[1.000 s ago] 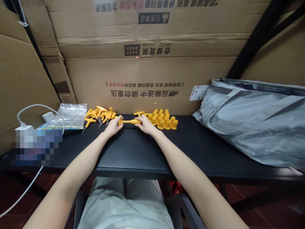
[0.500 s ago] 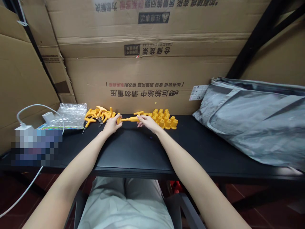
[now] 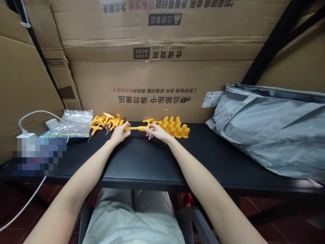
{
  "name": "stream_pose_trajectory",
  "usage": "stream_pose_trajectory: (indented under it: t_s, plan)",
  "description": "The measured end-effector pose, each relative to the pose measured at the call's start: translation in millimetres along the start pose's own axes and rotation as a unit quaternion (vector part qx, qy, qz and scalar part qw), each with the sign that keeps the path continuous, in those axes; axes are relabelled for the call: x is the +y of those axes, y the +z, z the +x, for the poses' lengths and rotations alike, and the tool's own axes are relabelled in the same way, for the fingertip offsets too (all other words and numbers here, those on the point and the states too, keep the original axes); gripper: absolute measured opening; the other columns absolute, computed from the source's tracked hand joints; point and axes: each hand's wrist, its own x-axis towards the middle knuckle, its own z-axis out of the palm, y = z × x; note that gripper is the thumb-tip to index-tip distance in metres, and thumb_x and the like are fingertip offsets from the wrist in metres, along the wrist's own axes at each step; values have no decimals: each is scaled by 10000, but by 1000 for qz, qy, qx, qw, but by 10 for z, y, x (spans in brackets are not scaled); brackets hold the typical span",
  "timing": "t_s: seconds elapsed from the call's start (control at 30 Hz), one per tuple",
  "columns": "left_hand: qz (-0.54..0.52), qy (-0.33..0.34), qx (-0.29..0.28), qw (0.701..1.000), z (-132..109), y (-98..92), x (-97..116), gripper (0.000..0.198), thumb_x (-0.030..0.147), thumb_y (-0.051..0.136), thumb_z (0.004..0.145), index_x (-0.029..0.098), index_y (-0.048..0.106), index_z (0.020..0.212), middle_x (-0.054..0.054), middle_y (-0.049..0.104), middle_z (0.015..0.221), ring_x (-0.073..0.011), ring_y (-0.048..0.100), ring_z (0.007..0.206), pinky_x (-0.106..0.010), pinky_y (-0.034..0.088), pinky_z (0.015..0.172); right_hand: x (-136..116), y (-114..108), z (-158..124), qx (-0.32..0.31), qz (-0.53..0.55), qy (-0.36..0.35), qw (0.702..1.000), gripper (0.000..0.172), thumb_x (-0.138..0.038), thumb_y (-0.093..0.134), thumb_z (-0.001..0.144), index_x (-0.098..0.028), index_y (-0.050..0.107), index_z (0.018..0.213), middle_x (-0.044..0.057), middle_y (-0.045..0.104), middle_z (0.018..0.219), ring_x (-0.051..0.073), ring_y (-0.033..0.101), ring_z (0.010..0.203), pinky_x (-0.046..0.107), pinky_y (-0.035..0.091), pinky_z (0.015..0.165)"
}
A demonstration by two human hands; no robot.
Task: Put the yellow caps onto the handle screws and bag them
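Both of my hands are above the black table with one slim yellow plastic piece (image 3: 138, 128) stretched level between them. My left hand (image 3: 121, 132) is closed on its left end, where a yellow handle part shows between the fingers. My right hand (image 3: 156, 132) pinches the thicker right end between thumb and fingers. Left of my left hand lies a pile of yellow T-handled corkscrews (image 3: 106, 120) with metal spirals. Close behind my right hand stand several yellow stepped plastic caps (image 3: 179, 130) in rows. Beside them lies a yellow T-shaped piece (image 3: 148, 121).
A grey fabric bag (image 3: 266, 132) fills the right side of the black table (image 3: 142, 162). At left are clear plastic wrap (image 3: 77, 122), a white charger (image 3: 27, 140) with its cable, and a blurred-out item (image 3: 38, 159). Cardboard (image 3: 157, 74) walls in the back.
My right hand's fingers have shifted slightly around the right end of the yellow piece. My left hand keeps its grip, and the things on the table stay put.
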Motion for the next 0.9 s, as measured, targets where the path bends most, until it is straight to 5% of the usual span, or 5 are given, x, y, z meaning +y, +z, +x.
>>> stream_pose_trajectory:
  t_s: [0.3, 0.43, 0.53, 0.73, 0.9]
  plan:
    - [-40, -6, 16, 999, 8, 33, -2, 194, 215, 591, 737, 198, 588, 930, 66, 425, 571, -98, 413, 511, -217, 344, 564, -113, 60, -31, 32, 8, 80, 996, 485, -568, 388, 933, -146, 534, 745, 49, 618, 515, 93, 540, 365, 188, 407, 387]
    - [-60, -19, 15, 998, 15, 43, -6, 201, 224, 587, 731, 198, 586, 930, 75, 407, 557, -93, 395, 500, -211, 343, 555, -65, -13, -21, 0, 38, 82, 996, 329, -444, 580, 887, -154, 555, 1041, 77, 703, 837, 110, 653, 541, 187, 482, 465]
    - [-61, -16, 19, 998, 15, 43, -4, 197, 228, 585, 728, 207, 583, 924, 78, 417, 558, -92, 397, 501, -209, 345, 556, -10, -61, -11, -3, 50, 27, 998, 438, -265, 725, 784, -192, 515, 1162, 70, 686, 1019, 103, 679, 652, 198, 526, 578]
    - [-59, -15, 19, 998, 8, 37, 11, 194, 228, 593, 728, 205, 576, 920, 75, 422, 559, -97, 408, 498, -217, 344, 552, 13, -53, 23, -2, 49, 7, 999, 260, -349, 672, 829, -150, 579, 968, 49, 705, 767, 105, 650, 574, 193, 492, 534]
    - [-57, -10, 18, 998, 5, 36, 9, 199, 237, 590, 732, 207, 570, 927, 76, 422, 561, -99, 417, 503, -216, 343, 556, -20, -16, 26, 12, 49, 23, 998, 308, -447, 630, 849, -141, 596, 849, 42, 685, 663, 99, 626, 512, 176, 454, 470]
